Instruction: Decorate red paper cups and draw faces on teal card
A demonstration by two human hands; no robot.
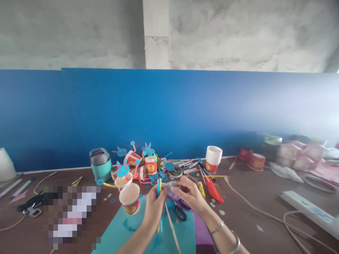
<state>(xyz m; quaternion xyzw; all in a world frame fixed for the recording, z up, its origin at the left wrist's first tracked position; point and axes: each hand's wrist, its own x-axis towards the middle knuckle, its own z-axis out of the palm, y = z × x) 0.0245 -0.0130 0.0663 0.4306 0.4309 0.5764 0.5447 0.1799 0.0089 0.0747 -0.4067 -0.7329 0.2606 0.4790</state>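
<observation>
My left hand is closed round a yellow and blue strip that stands upright between thumb and fingers. Beside it, my right hand pinches a clear roll of tape, close to the left fingertips. Under both hands lies blue paper, with purple paper at its right. A thin wooden stick rests on the blue sheet below my hands. Black-handled scissors lie beneath my right hand. An open paper cup stands left of my left hand.
Cups with blue paper animal faces crowd the back centre. Behind them stands a teal flask. White stacked cups, a red object and a yellow tube sit to the right. A power strip lies far right.
</observation>
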